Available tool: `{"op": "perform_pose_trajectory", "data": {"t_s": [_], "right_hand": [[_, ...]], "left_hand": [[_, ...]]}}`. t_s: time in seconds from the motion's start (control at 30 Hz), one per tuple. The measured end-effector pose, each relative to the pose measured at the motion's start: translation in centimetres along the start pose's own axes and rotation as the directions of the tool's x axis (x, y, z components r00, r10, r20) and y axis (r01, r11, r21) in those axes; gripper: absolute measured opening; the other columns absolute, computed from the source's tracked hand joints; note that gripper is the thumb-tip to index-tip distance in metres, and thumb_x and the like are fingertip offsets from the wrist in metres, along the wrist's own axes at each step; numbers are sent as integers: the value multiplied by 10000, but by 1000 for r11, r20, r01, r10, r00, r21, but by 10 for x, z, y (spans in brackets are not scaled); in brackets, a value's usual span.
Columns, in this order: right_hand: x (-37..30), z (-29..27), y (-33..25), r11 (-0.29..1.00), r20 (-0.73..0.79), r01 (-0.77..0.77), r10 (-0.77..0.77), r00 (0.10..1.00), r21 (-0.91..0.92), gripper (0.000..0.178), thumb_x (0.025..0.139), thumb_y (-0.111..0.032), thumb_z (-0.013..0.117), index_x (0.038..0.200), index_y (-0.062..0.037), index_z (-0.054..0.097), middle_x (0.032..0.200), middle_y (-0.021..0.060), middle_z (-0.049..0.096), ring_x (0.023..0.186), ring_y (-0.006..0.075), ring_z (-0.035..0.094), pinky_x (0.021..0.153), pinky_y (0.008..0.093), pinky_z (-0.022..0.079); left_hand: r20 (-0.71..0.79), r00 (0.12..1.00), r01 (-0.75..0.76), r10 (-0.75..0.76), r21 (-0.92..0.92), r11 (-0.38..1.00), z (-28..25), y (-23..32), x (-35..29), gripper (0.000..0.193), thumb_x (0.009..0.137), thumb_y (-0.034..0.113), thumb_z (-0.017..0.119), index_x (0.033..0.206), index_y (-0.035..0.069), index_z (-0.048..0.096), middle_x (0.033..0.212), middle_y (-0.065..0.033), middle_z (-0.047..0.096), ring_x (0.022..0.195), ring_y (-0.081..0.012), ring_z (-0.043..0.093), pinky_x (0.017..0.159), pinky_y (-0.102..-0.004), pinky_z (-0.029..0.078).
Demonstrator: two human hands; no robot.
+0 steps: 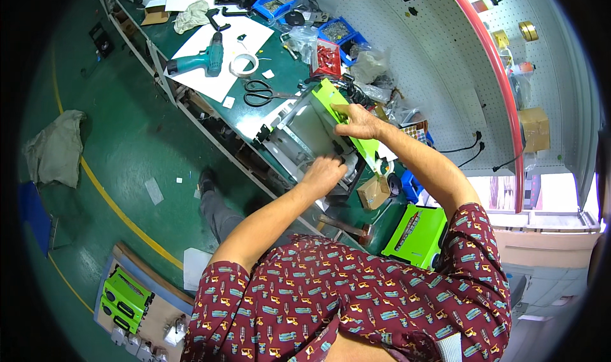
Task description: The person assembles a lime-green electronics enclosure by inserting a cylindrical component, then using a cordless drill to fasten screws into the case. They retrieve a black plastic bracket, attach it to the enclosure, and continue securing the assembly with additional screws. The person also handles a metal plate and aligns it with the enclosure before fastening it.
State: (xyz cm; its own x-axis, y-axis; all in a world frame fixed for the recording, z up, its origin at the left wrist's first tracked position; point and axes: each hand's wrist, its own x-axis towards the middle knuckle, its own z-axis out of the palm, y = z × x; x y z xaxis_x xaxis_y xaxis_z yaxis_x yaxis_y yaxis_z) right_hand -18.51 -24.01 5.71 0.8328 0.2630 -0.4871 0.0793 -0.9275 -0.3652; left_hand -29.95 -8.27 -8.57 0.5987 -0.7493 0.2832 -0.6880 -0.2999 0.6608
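Observation:
An open metal housing [294, 136] with a grey frame and a pale inner panel stands at the bench's edge. Along its far right side runs a bright green cover panel [326, 93]. My right hand [358, 122] grips this panel's edge, with the thumb and fingers closed on it. Over the near end of the housing is my left hand [324, 174], its fingers curled together beside a small dark part. What those fingers hold, if anything, is hidden. Scissors [259, 94] with black handles lie just left of the housing.
A teal cordless drill [207, 59] and a tape roll [244, 64] lie on white sheets. Red [326, 59] and blue bins [336, 29] of small parts stand farther back. Close to me are a hammer [365, 233], a small cardboard box [373, 192] and a green-cased unit [415, 234].

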Motion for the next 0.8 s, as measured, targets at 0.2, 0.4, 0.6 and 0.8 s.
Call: {"op": "perform_pose_trajectory", "data": {"t_s": [0.2, 0.4, 0.6, 0.8], "right_hand": [[-4, -3, -3, 1000, -26, 28, -29, 999, -12, 847, 765, -333, 722, 1447, 127, 518, 1087, 314, 726, 978, 311, 727, 898, 405, 555], [2, -5, 1, 998, 11, 36, -36, 999, 45, 867, 750, -369, 719, 1436, 126, 529, 1166, 350, 699, 1064, 382, 712, 955, 423, 537], [0, -2, 8, 997, -31, 76, -75, 997, 31, 867, 748, -371, 720, 1435, 123, 533, 1245, 361, 674, 1113, 391, 708, 989, 419, 533], [-2, -5, 6, 1000, 1, 5, -5, 1000, 24, 883, 744, -353, 736, 1455, 121, 517, 1316, 348, 656, 1198, 349, 689, 1026, 392, 521]], "left_hand": [[-25, 985, -171, 172, 33, 985, -8, -12, -10, 142, 938, 266, 686, 967, 128, 706, 1011, -98, 696, 1039, -326, 663, 926, -480, 486], [-18, 999, 44, -46, -95, 994, -8, -30, 13, 166, 951, 272, 680, 1032, 131, 715, 1073, -140, 713, 1013, -363, 693, 896, -508, 519], [-69, 992, 86, -103, -218, 972, -21, -46, 51, 217, 935, 170, 639, 1143, 117, 667, 1035, -173, 742, 955, -398, 722, 815, -525, 581], [83, 980, 179, -179, 12, 984, -21, -54, 82, 243, 947, 179, 586, 1128, 122, 738, 1051, -129, 764, 999, -324, 735, 843, -473, 580]]}}
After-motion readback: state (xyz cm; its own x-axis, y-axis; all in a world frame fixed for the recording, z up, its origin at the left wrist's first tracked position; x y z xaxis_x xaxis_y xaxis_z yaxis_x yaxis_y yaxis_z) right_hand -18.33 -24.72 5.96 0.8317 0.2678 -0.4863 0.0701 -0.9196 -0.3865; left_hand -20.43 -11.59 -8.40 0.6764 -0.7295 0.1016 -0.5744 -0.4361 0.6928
